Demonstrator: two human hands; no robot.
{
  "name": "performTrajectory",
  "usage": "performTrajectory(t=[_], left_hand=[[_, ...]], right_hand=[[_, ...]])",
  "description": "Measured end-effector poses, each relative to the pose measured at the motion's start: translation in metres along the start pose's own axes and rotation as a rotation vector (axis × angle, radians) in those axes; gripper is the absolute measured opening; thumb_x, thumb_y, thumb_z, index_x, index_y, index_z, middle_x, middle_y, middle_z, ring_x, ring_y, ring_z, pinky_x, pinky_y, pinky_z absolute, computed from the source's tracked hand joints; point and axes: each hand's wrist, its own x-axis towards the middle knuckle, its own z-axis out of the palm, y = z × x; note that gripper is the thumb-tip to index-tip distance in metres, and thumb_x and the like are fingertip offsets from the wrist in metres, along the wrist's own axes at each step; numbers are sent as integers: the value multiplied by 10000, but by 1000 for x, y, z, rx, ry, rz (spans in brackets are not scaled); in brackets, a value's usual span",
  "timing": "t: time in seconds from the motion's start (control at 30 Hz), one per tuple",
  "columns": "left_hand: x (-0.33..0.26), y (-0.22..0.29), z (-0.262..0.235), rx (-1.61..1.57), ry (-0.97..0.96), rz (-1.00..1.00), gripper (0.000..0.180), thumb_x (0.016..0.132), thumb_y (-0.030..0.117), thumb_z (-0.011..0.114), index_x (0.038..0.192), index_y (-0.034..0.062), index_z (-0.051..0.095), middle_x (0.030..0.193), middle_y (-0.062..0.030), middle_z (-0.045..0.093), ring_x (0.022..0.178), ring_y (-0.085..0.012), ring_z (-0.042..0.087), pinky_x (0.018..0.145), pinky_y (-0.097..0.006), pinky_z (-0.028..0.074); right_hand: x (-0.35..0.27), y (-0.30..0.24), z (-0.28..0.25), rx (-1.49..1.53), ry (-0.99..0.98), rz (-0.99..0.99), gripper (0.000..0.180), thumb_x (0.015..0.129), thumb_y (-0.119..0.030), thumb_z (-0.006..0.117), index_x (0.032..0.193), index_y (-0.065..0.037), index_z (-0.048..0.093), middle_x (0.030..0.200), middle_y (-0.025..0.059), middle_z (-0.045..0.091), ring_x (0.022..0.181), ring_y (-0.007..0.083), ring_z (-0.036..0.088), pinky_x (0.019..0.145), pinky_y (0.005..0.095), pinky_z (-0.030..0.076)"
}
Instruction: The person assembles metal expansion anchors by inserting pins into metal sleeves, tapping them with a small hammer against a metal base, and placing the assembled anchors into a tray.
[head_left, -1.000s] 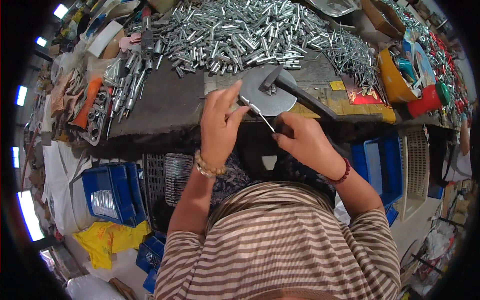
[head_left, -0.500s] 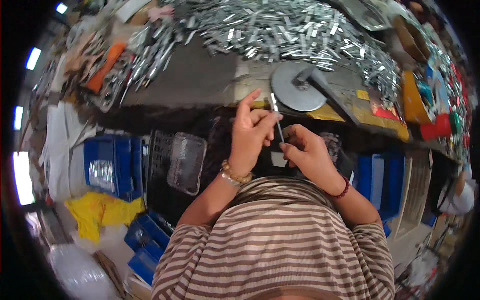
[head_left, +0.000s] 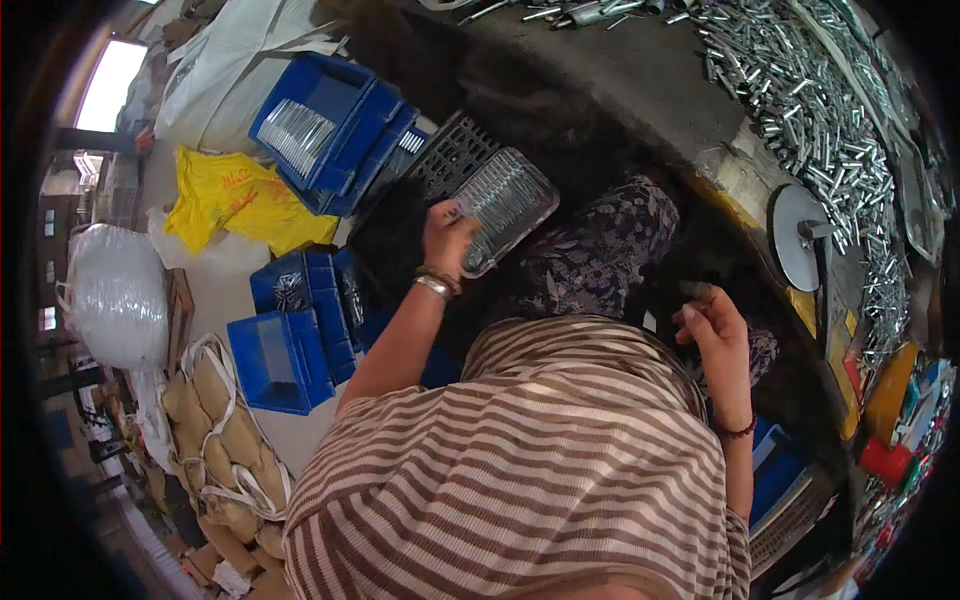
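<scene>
My left hand point(head_left: 447, 237) is at the near left edge of a clear plastic tray point(head_left: 540, 212). Its fingers are curled against the tray's contents, a row of slim silvery metal pieces point(head_left: 508, 192); what they grip is blurred. A beaded and a metal bracelet circle this wrist. The tray rests on a black plastic crate point(head_left: 455, 150), beside my patterned trouser leg point(head_left: 610, 245). Over my lap, apart from the tray, my right hand point(head_left: 716, 322) is held up with fingers bent in. Something dark shows at its fingertips, too small to name.
Blue bins point(head_left: 335, 125) holding metal pieces stand beyond the tray, with a yellow bag point(head_left: 225, 200) beside them. More blue bins point(head_left: 275, 365) sit at left. On the bench at right are a round metal disc point(head_left: 793, 235) and a heap of metal pieces point(head_left: 820, 130).
My view has turned left toward the bins. My left hand has left my right hand and the thin metal piece between them, and reached to the tray. My right hand stays over my lap.
</scene>
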Motion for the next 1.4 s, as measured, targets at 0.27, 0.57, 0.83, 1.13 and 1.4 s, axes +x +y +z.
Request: performTrajectory(t=[0.27,0.57,0.83,1.13,1.4], left_hand=[[50,-117,-89,107,332,-75,499,815,67,800,1274,24,610,1023,-153,715,849,-207,711,704,-347,584],[53,-59,-45,-46,110,-68,371,826,96,769,1160,42,617,754,-35,675,487,-93,510,423,-260,371],[113,-36,57,-26,27,-91,422,830,50,789,1215,6,622,720,-65,678,513,-127,575,437,-283,422],[149,-41,106,-30,155,-58,493,818,9,761,1256,60,540,718,-89,663,494,-160,576,420,-315,447],[215,-96,88,293,262,133,497,824,48,780,1259,49,540,716,-86,656,521,-172,597,462,-329,477]], right_hand=[[5,6,6,52,-41,16,199,1034,-85,608,1214,-28,672,1005,9,692,852,69,622,740,231,497],[8,12,5,42,-38,81,221,1035,-82,594,1235,-23,667,972,26,699,794,67,604,749,238,512],[14,22,7,75,-49,99,225,1023,-85,608,1230,-22,668,953,25,692,782,84,613,736,245,528],[13,22,-6,136,34,144,203,1030,-109,594,1198,-34,680,919,8,689,768,68,590,760,235,486],[17,31,-7,181,1,146,200,1038,-106,586,1206,-52,679,918,3,683,775,69,585,757,235,491]])
